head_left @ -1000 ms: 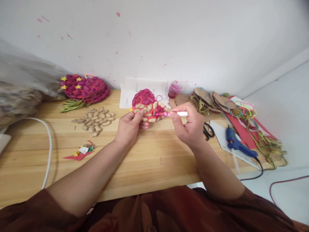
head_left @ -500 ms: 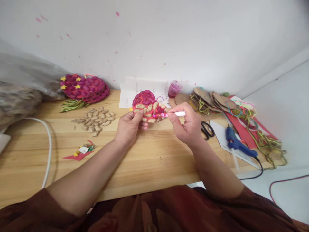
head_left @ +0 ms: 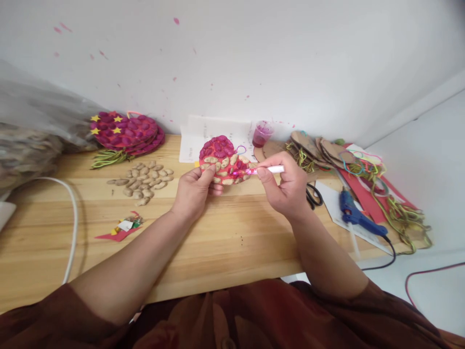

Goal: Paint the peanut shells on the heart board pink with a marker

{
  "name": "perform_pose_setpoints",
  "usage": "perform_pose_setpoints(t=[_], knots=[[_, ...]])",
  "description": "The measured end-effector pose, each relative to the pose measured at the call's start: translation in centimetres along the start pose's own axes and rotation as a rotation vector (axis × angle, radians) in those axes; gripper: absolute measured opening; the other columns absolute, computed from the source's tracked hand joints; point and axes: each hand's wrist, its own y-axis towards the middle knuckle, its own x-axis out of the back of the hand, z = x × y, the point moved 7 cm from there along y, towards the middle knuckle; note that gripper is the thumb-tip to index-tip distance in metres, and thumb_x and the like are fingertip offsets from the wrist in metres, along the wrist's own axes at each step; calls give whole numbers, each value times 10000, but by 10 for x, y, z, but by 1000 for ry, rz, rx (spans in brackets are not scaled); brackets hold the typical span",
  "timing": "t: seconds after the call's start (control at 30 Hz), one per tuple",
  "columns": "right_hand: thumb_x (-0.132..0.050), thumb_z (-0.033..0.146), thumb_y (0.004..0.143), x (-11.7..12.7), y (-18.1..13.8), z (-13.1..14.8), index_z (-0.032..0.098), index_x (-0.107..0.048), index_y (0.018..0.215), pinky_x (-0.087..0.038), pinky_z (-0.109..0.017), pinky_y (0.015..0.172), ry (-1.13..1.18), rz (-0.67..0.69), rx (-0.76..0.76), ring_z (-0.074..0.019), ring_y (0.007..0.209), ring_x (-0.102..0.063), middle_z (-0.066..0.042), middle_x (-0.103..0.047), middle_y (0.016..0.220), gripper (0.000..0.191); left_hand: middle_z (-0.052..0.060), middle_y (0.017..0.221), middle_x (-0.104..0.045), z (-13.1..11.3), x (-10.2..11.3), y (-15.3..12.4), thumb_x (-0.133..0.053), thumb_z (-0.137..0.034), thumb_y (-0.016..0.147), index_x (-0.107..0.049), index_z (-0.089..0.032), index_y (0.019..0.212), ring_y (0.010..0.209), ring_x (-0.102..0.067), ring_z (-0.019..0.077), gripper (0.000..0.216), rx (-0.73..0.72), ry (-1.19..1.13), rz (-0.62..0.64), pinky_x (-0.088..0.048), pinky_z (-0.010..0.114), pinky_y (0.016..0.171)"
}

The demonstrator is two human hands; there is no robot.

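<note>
My left hand (head_left: 196, 189) grips the lower left edge of a red craft piece (head_left: 223, 155) covered in peanuts, thumb on top and fingers beneath. Its upper peanuts are magenta, while most lower ones keep their natural tan. In my right hand (head_left: 285, 186) a white-handled paintbrush (head_left: 271, 169) is pinched between thumb and fingers. Pink paint coats the brush's tip, which lies against the lower right peanuts of the piece. Behind, a clear plastic cup (head_left: 262, 134) holds magenta paint and stands by a white sheet (head_left: 189, 140) with writing.
Loose peanuts (head_left: 143, 179) and colourful scraps (head_left: 123, 227) lie left. Behind them is a stack of painted peanut pieces (head_left: 127, 131) with yellow stars. Scissors (head_left: 314, 195), a blue glue gun (head_left: 359, 215), cardboard discs (head_left: 308, 148) and yarn (head_left: 403, 218) occupy the right. A white cable (head_left: 74, 218) curves at left.
My right hand and the paintbrush have shifted slightly right, and the tip now touches farther right on the craft piece. My left hand has stayed put.
</note>
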Motion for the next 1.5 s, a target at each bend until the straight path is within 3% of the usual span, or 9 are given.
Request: perform_pose_setpoints(t=[0.43,0.7,1.0,1.5], knots=[[-644,232,943,-1,1,-1,226,-626,929,-478,-318,708,9,32,-9,-151,753,-612,-3,-674,840,24,0,575,-641,-3,-3,-2,-834,-423,709,-625,-148,700,446,-582,105,346,-27,34,34,-482,196,413],[-638,232,951,3,1,-7,218,-617,921,-465,-307,734,-10,-22,-32,-140,773,-610,5,-654,839,40,-6,586,-643,-2,-3,-3,-847,-462,701,-637,-161,699,450,-561,94,367,-56,62,81,-472,192,422],[-634,242,949,-1,0,1,217,-610,904,-478,-310,728,3,-28,-23,-144,763,-609,3,-651,827,57,-14,582,-639,-2,0,-1,-857,-414,684,-617,-149,731,451,-574,92,361,-28,-4,19,-482,188,429],[-628,272,960,1,2,2,221,-605,896,-483,-306,714,26,-35,-18,-144,741,-605,0,-643,803,84,-32,573,-623,-2,1,0,-853,-437,671,-596,-174,722,437,-553,86,371,-31,31,28,-459,194,432]])
